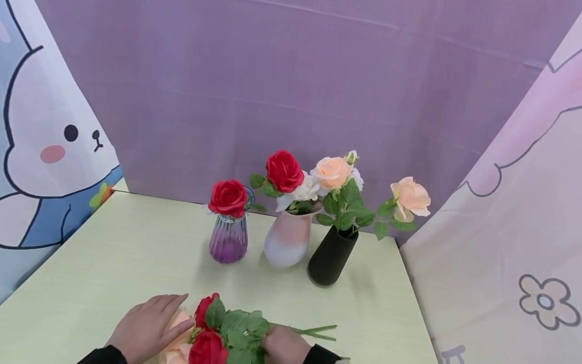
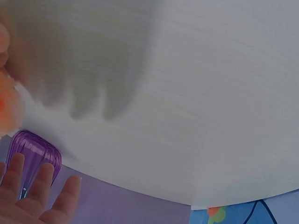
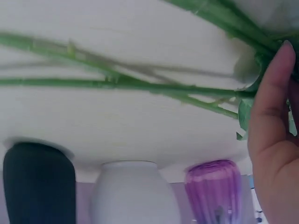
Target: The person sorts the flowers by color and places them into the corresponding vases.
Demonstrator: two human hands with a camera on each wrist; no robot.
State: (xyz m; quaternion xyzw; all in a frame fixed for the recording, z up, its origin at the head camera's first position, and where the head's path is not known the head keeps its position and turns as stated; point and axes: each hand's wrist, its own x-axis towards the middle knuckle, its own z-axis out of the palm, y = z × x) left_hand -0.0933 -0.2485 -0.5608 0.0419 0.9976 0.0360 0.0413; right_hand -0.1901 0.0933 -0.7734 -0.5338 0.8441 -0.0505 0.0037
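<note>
A bunch of artificial roses (image 1: pixel 227 328) lies on the pale green table (image 1: pixel 113 253) at its near edge, with red blooms (image 1: pixel 206 348), a peach bloom (image 1: pixel 178 323) and green stems (image 1: pixel 318 331) pointing right. My left hand (image 1: pixel 152 321) rests flat on the peach bloom with its fingers straight. In the left wrist view its fingertips (image 2: pixel 44 186) point toward the purple vase (image 2: pixel 35 154). My right hand (image 1: pixel 283 345) is curled over the leafy stems of the bunch. The right wrist view shows the stems (image 3: pixel 117 85) running past one finger (image 3: pixel 271 107).
Three vases stand in a row at the back: a purple glass vase (image 1: pixel 229 238) with a red rose, a pink-white vase (image 1: pixel 288 240) with red and white blooms, and a black vase (image 1: pixel 332 257) with peach roses. Cloth backdrops close in the table on three sides.
</note>
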